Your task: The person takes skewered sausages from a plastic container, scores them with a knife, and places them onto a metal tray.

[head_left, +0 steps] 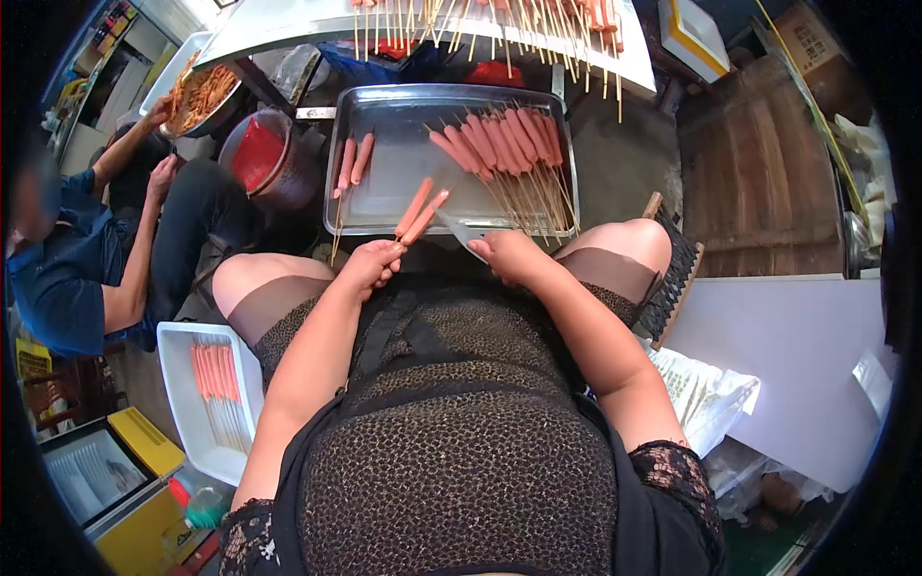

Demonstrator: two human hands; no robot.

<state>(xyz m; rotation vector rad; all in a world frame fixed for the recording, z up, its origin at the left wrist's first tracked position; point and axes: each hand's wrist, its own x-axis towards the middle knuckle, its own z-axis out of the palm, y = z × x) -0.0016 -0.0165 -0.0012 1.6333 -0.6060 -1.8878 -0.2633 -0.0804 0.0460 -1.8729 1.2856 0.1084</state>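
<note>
Closed around the lower ends of two skewered sausages [414, 208], my left hand [371, 268] is near the front edge of a metal tray [394, 120]. My right hand [513, 257] grips a knife [461, 230], its blade pointing toward the sausages, close to the right one. Two more skewered sausages [361, 159] lie at the left of the tray. A pile of skewered sausages [504, 139] covers its right part, sticks toward me.
A co-worker [72, 250] sits at the left, hands by a bowl of orange food [204, 101]. A bucket [288, 158] stands nearby. More skewers lie on the white table [317, 24] beyond and in a white bin [178, 384]. A wooden board [759, 173] is at right.
</note>
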